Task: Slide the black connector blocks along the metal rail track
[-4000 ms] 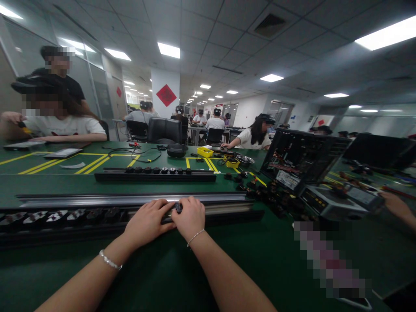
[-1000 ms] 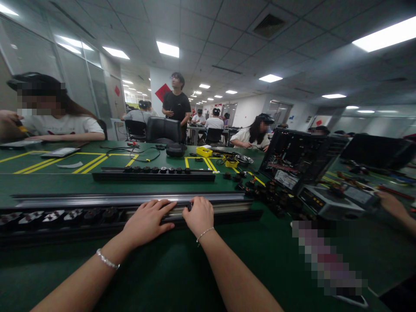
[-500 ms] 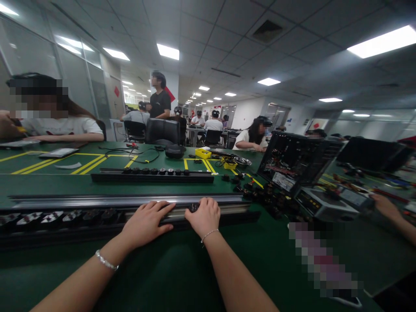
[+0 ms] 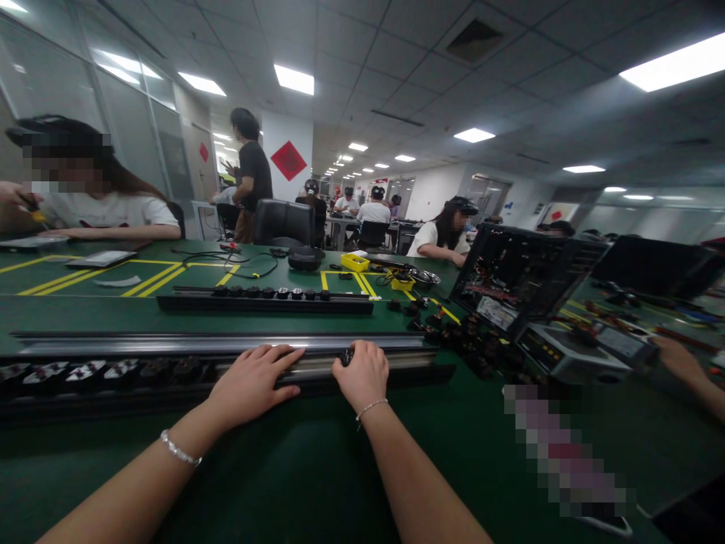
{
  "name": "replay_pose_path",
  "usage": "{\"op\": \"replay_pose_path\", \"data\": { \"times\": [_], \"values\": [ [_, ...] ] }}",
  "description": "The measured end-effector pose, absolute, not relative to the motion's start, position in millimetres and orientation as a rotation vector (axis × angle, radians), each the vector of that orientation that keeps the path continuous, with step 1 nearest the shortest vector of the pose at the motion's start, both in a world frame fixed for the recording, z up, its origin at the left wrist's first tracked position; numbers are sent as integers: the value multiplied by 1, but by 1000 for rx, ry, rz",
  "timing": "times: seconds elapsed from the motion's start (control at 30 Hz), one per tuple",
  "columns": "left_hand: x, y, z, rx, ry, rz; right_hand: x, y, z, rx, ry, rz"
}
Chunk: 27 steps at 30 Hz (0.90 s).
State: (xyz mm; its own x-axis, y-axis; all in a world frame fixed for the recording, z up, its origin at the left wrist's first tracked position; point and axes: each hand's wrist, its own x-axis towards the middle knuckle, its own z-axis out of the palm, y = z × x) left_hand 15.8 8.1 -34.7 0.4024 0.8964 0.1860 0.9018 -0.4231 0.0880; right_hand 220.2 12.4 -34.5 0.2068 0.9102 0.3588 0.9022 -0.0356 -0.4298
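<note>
Holds a small dark piece in the right grip, closed around it with thumb and fingers, over the channel of the long black rail on the green tabletop. Rests the left grip across the same rail, open, with thumb spread from fingers, between that piece and the row of black and white modules at the left. Has a second rail farther back, and loose dark pieces near the open computer case at the right.
</note>
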Motion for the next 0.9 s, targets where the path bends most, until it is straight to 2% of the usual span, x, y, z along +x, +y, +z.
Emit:
{"op": "replay_pose_path", "data": {
  "times": [0.9],
  "values": [
    [15,8,-33,-2607,-1682,-307,236,15,-33,-1888,-1679,74]
  ]
}}
